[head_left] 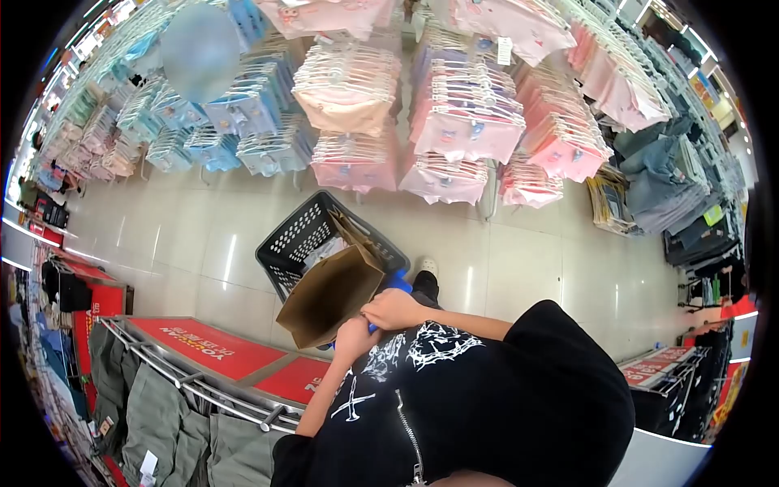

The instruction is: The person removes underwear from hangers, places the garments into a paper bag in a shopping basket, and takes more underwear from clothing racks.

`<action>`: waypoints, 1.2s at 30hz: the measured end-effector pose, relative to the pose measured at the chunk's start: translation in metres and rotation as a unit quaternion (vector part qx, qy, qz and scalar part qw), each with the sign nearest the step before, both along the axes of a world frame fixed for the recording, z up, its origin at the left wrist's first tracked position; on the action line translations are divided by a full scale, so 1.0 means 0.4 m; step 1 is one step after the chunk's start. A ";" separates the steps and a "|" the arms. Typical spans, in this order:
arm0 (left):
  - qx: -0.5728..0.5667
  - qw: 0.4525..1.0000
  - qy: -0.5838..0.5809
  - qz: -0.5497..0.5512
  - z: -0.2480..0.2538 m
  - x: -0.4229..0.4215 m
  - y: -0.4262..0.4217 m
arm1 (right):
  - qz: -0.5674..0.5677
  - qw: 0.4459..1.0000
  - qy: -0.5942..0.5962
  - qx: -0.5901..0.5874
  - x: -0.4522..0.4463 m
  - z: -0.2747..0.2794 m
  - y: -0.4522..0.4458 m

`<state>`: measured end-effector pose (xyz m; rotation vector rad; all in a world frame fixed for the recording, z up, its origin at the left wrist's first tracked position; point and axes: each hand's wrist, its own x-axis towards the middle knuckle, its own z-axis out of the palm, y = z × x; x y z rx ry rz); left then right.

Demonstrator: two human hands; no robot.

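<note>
My left hand is closed close to my waist, at the near corner of an open brown paper bag. Right beside it, my right hand is closed too, its fingertips almost meeting the left. A blue handle shows behind my right hand, and a bit of the same blue peeks out between both hands. The bag leans over the near side of a dark grey shopping basket, its mouth tilted up. Inside the basket are a crumpled whitish item and more brown paper.
Racks of pink children's clothes and blue ones hang ahead. Folded jeans are at the right. A metal rail with grey-green trousers and red signs stands close on my left. Tiled floor lies between.
</note>
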<state>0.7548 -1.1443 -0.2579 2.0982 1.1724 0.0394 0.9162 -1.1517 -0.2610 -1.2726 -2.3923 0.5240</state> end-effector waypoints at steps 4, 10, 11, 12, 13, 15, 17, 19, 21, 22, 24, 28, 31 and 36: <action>0.018 1.000 0.007 0.020 0.004 0.007 0.002 | -0.073 0.960 0.230 -0.145 0.003 0.033 0.049; 0.025 0.999 0.006 0.042 0.023 0.014 0.005 | 0.191 0.734 0.624 -0.187 -0.024 0.566 0.137; 0.035 0.997 -0.022 0.059 0.018 0.017 0.001 | 0.257 0.707 0.640 -0.158 -0.022 0.654 0.125; 0.019 0.997 0.000 0.073 0.057 0.033 0.004 | 0.300 0.681 0.661 -0.095 -0.036 0.712 0.114; 0.003 0.996 0.023 0.087 0.080 0.040 0.002 | 0.343 0.649 0.678 -0.033 -0.050 0.769 0.102; -0.023 0.991 0.071 0.109 0.138 0.055 0.005 | 0.404 0.614 0.678 0.036 -0.077 0.825 0.075; 0.004 0.997 0.039 0.061 0.039 0.029 0.010 | 0.421 0.607 0.671 0.056 -0.109 0.847 0.058; 0.013 0.998 0.025 0.063 0.037 0.026 0.009 | 0.420 0.612 0.668 0.059 -0.122 0.843 0.049; 0.006 0.998 0.028 0.060 0.041 0.025 0.012 | 0.413 0.618 0.666 0.059 -0.137 0.837 0.043; 0.003 0.998 0.030 0.060 0.044 0.028 0.013 | 0.414 0.617 0.667 0.058 -0.142 0.832 0.044; 0.009 0.997 0.039 0.059 0.038 0.030 0.013 | 0.408 0.618 0.670 0.054 -0.145 0.821 0.042; 0.019 0.998 0.031 0.055 0.042 0.029 0.013 | 0.402 0.619 0.673 0.046 -0.148 0.802 0.031; 0.008 0.997 0.048 0.059 0.043 0.032 0.014 | 0.395 0.620 0.676 0.047 -0.149 0.780 0.021; 0.020 0.997 0.029 0.065 0.044 0.032 0.008 | 0.383 0.626 0.677 0.050 -0.144 0.769 0.016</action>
